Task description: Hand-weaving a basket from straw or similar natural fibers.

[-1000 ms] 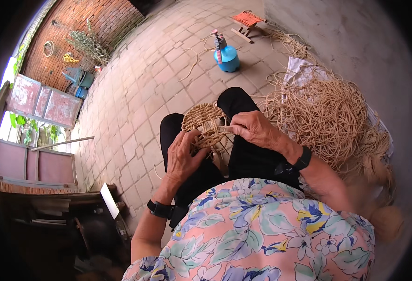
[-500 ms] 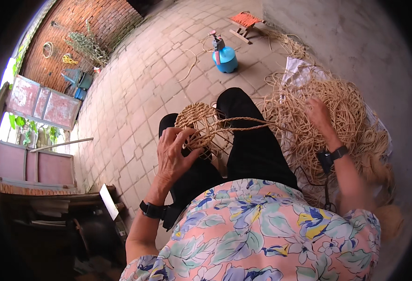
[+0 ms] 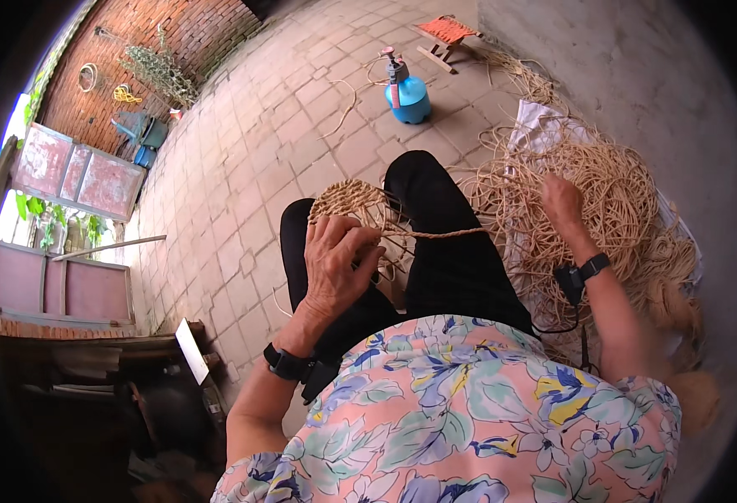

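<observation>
Weave (image 3: pixel 347 199) is lying over our black trousers (image 3: pixel 460 277), nearer the left leg and partly over the gap between the 2 legs. Our left hand (image 3: pixel 339 260) is gripping its near side, thumb and fingers bent round it. Judging by the look of it, we are counting the far, rounded part as done: strands are sitting there in close rows. The nearer right side is showing open gaps and loose strands, so we are taking that part as unfilled; the left hand is hiding some of it, and we are not able to give an exact share. 1 cord (image 3: pixel 439 235) is running from there across the right leg to the heap (image 3: pixel 611 184), where we are losing sight of it. Our right hand (image 3: pixel 563 201) is hanging over the heap, fingers looking curled; we cannot tell whether they are gripping anything. The heap is covering much of a white cloth (image 3: pixel 544 119), so plenty of material is lying unworked.
</observation>
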Demonstrator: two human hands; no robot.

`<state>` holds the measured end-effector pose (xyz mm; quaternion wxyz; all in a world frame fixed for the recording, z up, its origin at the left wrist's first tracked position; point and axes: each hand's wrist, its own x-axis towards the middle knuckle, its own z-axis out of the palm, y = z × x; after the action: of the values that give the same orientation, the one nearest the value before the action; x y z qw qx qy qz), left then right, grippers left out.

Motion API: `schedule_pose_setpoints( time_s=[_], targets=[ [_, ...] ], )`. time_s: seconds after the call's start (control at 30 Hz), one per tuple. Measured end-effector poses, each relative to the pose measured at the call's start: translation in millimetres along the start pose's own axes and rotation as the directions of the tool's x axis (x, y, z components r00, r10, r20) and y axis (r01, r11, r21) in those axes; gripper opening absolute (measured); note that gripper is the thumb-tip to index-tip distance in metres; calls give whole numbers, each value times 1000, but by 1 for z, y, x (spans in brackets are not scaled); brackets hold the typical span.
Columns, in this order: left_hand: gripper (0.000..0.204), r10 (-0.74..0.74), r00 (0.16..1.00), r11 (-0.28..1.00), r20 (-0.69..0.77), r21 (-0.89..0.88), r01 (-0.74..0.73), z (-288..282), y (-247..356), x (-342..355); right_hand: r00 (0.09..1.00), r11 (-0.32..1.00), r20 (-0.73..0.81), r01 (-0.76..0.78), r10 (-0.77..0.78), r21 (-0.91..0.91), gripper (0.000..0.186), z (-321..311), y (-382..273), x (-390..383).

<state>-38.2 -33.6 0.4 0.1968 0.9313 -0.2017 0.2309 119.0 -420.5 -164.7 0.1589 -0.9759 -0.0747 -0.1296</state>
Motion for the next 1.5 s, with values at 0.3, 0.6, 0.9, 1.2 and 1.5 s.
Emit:
schedule_pose_setpoints(
  time_s=[0.3, 0.6, 0.9, 1.2, 1.5],
  targets=[
    [18, -69, 998, 998, 7, -5, 69, 9, 1, 16, 879, 595, -90, 389, -469, 703, 13, -67, -154, -25],
    [15, -181, 981, 977, 69, 128, 171, 17, 12, 28, 812, 496, 71, 282, -579, 821, 10, -59, -200, -31],
    [53, -55, 865, 998, 499, 16, 54, -12, -5, 59, 864, 483, -32, 311, -503, 818, 8, -52, -224, -26],
    [47, -194, 891, 877, 411, -335, 345, -21, -2, 61, 854, 563, -258, 497, -452, 660, 19, -74, -217, -21],
    [22, -225, 795, 34, 564, -810, 585, -53, -9, 31, 911, 267, -112, 231, -397, 936, 15, -97, -246, 0]
  ],
)
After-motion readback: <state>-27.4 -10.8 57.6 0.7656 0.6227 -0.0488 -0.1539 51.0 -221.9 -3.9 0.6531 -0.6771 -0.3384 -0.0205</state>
